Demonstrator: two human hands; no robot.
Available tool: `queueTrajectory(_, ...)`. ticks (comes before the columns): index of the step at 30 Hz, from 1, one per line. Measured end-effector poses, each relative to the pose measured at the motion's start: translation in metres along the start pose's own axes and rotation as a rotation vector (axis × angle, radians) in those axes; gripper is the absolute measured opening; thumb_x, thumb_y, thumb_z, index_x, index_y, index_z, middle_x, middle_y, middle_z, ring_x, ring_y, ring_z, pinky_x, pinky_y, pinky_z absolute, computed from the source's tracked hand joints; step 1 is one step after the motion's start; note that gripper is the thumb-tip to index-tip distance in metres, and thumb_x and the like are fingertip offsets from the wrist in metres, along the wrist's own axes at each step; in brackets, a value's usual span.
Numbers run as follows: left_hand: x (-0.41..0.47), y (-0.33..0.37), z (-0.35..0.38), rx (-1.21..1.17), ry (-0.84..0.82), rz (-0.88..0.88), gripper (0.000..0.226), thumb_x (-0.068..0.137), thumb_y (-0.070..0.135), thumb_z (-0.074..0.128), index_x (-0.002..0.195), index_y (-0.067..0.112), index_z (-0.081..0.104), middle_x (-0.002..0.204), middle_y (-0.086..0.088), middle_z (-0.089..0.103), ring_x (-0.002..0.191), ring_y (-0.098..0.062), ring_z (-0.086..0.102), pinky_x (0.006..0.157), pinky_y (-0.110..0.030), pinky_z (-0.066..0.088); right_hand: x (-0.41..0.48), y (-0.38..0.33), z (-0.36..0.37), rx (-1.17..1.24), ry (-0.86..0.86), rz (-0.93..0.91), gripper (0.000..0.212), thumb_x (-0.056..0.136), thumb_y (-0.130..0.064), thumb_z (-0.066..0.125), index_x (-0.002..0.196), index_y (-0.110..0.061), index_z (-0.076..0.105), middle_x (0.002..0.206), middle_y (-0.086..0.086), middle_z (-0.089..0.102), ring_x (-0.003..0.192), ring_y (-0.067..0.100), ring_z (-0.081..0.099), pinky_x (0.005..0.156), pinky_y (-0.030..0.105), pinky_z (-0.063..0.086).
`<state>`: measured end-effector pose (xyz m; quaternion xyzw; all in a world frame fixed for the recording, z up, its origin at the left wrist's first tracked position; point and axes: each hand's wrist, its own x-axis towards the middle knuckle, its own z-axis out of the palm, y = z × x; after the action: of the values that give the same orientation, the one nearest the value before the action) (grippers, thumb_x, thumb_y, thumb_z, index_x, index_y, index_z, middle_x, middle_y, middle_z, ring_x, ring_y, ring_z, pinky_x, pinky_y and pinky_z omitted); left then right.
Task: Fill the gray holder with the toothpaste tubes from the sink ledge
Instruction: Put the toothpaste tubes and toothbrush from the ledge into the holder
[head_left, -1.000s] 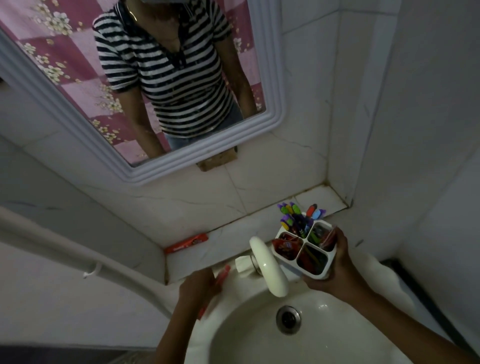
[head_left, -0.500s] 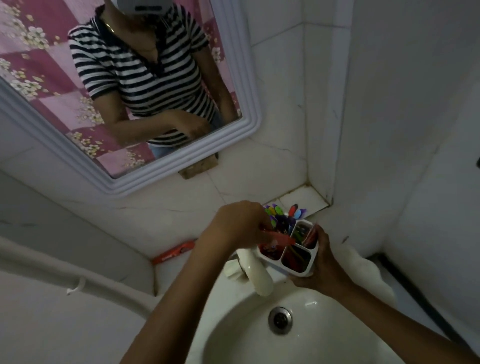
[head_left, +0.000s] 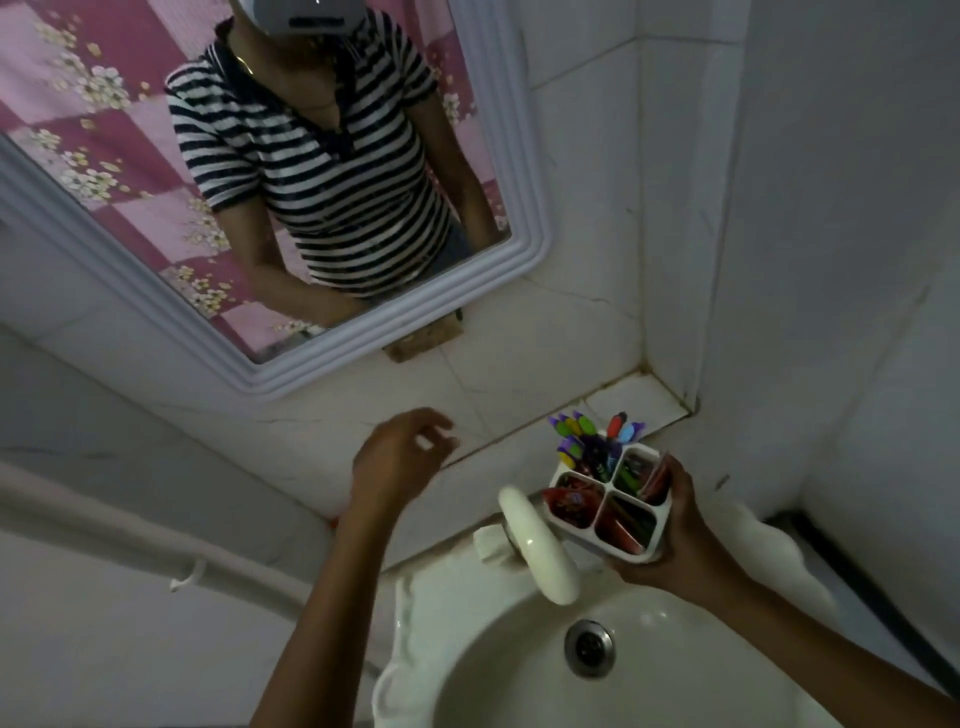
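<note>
My right hand (head_left: 675, 535) holds the gray four-compartment holder (head_left: 566, 527) above the back right of the sink. Red toothpaste tubes (head_left: 571, 503) fill its left and front compartments, and colourful toothbrushes (head_left: 587, 441) stick up from the rear one. My left hand (head_left: 400, 457) hovers open and empty over the tiled ledge (head_left: 639, 402), left of the holder, fingers spread. My left forearm hides the ledge spot where a red tube lay; only a sliver of red (head_left: 328, 519) shows beside the arm.
A white tap (head_left: 540, 551) juts over the sink basin (head_left: 467, 675), just left of the holder. The drain (head_left: 589, 648) sits below. A white-framed mirror (head_left: 519, 228) hangs above the ledge. A white pipe (head_left: 130, 535) runs along the left wall.
My left hand carried a red tube from the sink's left rim to the holder, put it in, and has now drawn back left, empty. The holder stayed in my right hand.
</note>
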<state>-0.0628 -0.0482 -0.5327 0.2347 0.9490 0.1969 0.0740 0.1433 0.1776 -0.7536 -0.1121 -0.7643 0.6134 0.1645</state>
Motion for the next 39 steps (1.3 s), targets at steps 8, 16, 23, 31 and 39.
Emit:
queueTrajectory(8, -0.002, -0.146, 0.058, 0.468, -0.217, -0.272, 0.046, 0.091, 0.020, 0.049, 0.136, 0.027, 0.047, 0.140, -0.003, 0.053, 0.126, -0.026, 0.051, 0.097, -0.037, 0.046, -0.001, 0.011, 0.000, 0.006, -0.002, 0.061, 0.145, 0.047, -0.052, 0.103, 0.157, -0.047, 0.008, 0.159, -0.013, 0.037, 0.144, 0.014, 0.050, 0.112, 0.048, 0.053)
queueTrajectory(16, 0.009, -0.117, 0.072, 0.648, -0.152, -0.042, 0.041, 0.097, 0.048, 0.041, 0.104, 0.018, 0.067, 0.110, -0.007, 0.065, 0.100, -0.029, 0.066, 0.080, -0.036, 0.051, 0.001, -0.003, 0.002, -0.044, -0.005, 0.081, 0.142, 0.051, -0.028, 0.101, 0.151, -0.057, 0.005, 0.157, -0.013, 0.038, 0.139, -0.001, 0.051, 0.102, 0.017, 0.054)
queueTrajectory(23, -0.013, 0.015, 0.016, -0.143, 0.274, 0.158, 0.003, 0.081, 0.033, 0.069, 0.079, 0.032, 0.070, 0.078, 0.010, 0.067, 0.069, -0.006, 0.064, 0.061, -0.031, 0.054, -0.002, -0.006, 0.000, -0.081, 0.001, 0.070, 0.143, 0.057, -0.021, 0.102, 0.156, -0.050, 0.004, 0.161, -0.004, 0.034, 0.143, 0.006, 0.050, 0.109, 0.029, 0.053)
queueTrajectory(31, -0.046, 0.108, 0.016, -0.094, -0.008, 0.351, 0.019, 0.074, 0.045, 0.073, 0.085, 0.030, 0.077, 0.076, 0.010, 0.077, 0.069, -0.002, 0.069, 0.065, -0.030, 0.058, -0.003, -0.022, -0.004, -0.127, -0.002, 0.048, 0.138, 0.062, -0.021, 0.100, 0.133, -0.081, -0.002, 0.159, -0.006, 0.037, 0.141, 0.012, 0.048, 0.114, 0.032, 0.047)
queueTrajectory(39, -0.050, 0.097, 0.044, -0.063, -0.036, 0.236, 0.040, 0.075, 0.065, 0.063, 0.098, 0.034, 0.076, 0.093, 0.017, 0.076, 0.084, 0.001, 0.068, 0.073, -0.031, 0.057, -0.006, -0.023, 0.000, -0.119, 0.018, -0.004, 0.143, 0.056, -0.014, 0.101, 0.156, -0.052, 0.006, 0.160, 0.001, 0.033, 0.140, 0.012, 0.054, 0.105, 0.050, 0.058)
